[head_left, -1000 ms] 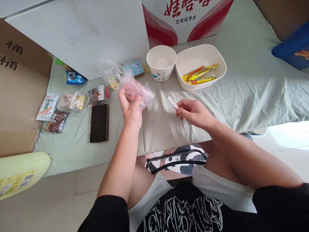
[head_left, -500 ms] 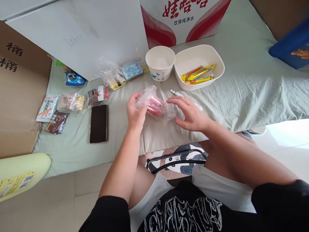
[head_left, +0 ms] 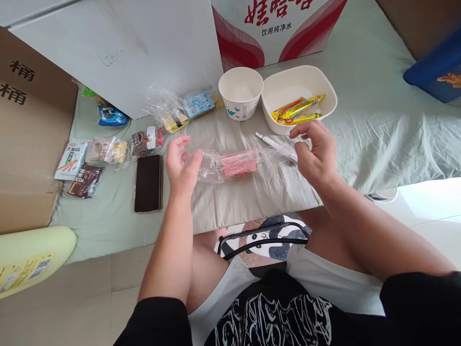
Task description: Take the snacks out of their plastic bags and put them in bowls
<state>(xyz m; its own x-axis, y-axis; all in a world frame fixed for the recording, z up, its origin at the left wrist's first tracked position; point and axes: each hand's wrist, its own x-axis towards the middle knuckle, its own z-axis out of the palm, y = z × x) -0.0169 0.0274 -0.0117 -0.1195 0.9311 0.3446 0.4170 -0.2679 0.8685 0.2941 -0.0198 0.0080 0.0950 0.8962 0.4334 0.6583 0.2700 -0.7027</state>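
One pink snack (head_left: 238,164) lies flat in crinkled clear wrap.

Worn on the head, looking forward and steeply down, close over the lap and both forearms; facing a cloth-covered surface (head_left: 378,129) with a red-and-white water carton (head_left: 277,29) at the far edge. Single view only.

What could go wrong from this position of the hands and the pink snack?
1. The pink snack in clear wrap lies loose between the open left hand and right hand; it may slide on the wrinkled sheet.
2. The right hand is close to the white tool and the white tray; a quick move may knock them.
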